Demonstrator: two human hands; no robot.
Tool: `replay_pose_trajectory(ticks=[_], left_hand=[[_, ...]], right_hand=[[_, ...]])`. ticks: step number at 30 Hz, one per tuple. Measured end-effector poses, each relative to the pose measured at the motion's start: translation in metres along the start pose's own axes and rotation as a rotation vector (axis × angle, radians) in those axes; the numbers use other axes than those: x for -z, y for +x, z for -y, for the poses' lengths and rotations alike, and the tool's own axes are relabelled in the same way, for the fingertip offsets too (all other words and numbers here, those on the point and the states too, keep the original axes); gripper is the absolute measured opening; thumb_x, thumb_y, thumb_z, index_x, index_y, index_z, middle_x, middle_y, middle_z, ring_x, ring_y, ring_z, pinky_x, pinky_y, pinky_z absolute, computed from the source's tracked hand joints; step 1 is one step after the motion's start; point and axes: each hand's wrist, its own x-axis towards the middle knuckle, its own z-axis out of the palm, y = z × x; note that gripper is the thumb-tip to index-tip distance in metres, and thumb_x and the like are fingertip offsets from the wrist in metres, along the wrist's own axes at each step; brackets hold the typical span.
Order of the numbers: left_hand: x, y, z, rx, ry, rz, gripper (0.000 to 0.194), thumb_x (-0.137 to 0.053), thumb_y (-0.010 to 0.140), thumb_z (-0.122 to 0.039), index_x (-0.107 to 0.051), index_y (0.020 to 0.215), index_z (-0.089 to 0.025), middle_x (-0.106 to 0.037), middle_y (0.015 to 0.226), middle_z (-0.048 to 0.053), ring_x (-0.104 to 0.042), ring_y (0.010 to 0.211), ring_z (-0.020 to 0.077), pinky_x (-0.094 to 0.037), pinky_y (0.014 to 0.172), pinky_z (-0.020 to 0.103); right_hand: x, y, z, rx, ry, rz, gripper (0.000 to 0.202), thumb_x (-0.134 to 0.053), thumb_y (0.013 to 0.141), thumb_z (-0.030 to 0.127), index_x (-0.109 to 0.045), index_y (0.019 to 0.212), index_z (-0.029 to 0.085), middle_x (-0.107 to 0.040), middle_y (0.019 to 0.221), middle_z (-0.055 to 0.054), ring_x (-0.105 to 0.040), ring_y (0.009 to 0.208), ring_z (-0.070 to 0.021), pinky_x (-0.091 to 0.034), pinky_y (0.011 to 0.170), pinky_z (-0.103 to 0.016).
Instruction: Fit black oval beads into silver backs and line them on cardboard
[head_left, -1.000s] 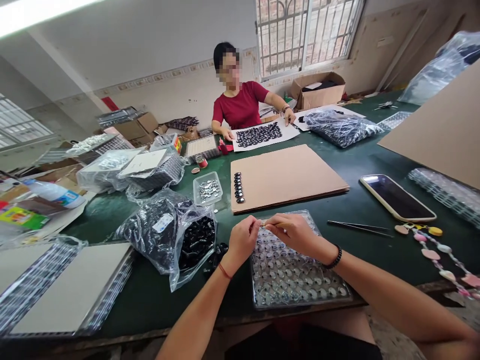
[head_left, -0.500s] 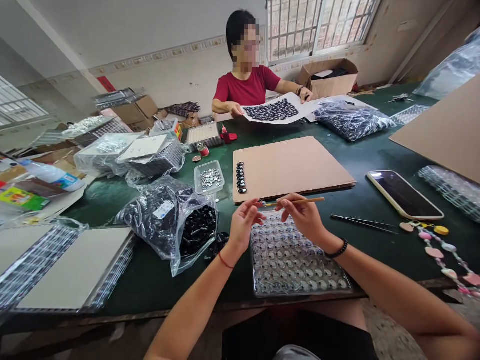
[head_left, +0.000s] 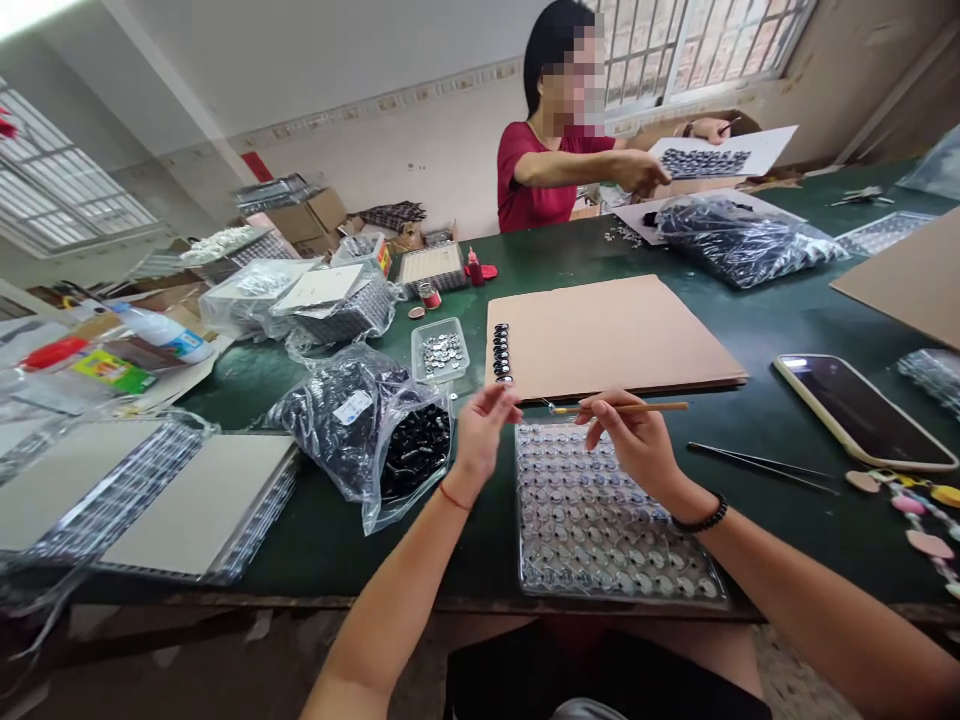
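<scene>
My right hand (head_left: 634, 435) grips a thin wooden stick (head_left: 652, 407), held nearly level and pointing left. At the stick's left tip is a tiny clear, shiny bit (head_left: 553, 408). My left hand (head_left: 484, 430) is raised to the left of that tip, thumb and fingers pinched together; what they hold, if anything, is too small to make out. Below both hands lies a clear plastic tray (head_left: 525, 580) with rows of small round clear pieces. Just beyond my left fingertips, a column of glossy black oval pieces (head_left: 502, 345) lies along the left edge of a brown cardboard sheet (head_left: 615, 335).
Left of my hands are an open bag of black pieces (head_left: 416, 450) and a small tub of silvery pieces (head_left: 442, 350). Tweezers (head_left: 757, 465) and a phone (head_left: 862, 410) lie right. Across the table, a person in a red top (head_left: 536, 180) holds a white card (head_left: 769, 150) bearing dark pieces.
The stick's tip has come away from my left fingertips, leaving a small gap. The person opposite has swung the white card to the right and tilted it. The view has shifted left.
</scene>
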Motion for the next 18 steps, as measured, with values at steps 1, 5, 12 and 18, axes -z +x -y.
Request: replay_pose_trajectory(ticks=[1,5,12,18], left_hand=[[0.006,0.011,-0.008,-0.069,-0.009,-0.099,0.031,-0.072,0.066,-0.025,-0.063,0.092,-0.013,-0.066,0.077,0.003,-0.058,0.056,0.0069,-0.049,0.059,0.02],[0.027,0.034,-0.036,-0.043,-0.019,-0.25,0.032,-0.065,0.073,-0.021,-0.059,0.103,-0.013,-0.063,0.098,0.009,-0.062,0.076,0.0113,-0.05,0.074,0.025],[0.052,-0.054,-0.023,-0.263,0.991,0.012,0.032,-0.054,0.08,-0.037,-0.061,0.105,-0.018,-0.062,0.107,0.009,-0.055,0.099,0.0211,-0.041,0.086,0.035],[0.075,-0.078,-0.003,-0.379,1.935,0.093,0.032,-0.047,0.083,-0.041,-0.059,0.103,-0.018,-0.06,0.102,0.01,-0.051,0.094,0.0254,-0.036,0.078,0.038]], right_hand=[[0.001,0.0,-0.001,0.005,-0.002,0.001,0.02,-0.053,0.084,0.035,-0.06,0.082,0.017,-0.063,0.069,-0.001,-0.057,0.043,-0.0097,-0.045,0.042,-0.023],[0.002,-0.002,-0.003,0.005,-0.035,0.014,0.018,-0.052,0.084,0.034,-0.06,0.082,0.017,-0.063,0.07,-0.001,-0.057,0.044,-0.0095,-0.044,0.042,-0.023],[0.0,-0.007,-0.002,-0.016,-0.066,0.048,0.021,-0.051,0.085,0.036,-0.058,0.081,0.016,-0.061,0.069,-0.002,-0.055,0.043,-0.0089,-0.043,0.041,-0.023],[-0.001,-0.012,0.001,0.013,-0.11,0.1,0.021,-0.049,0.086,0.035,-0.057,0.081,0.016,-0.059,0.071,-0.002,-0.053,0.046,-0.0083,-0.041,0.042,-0.021]])
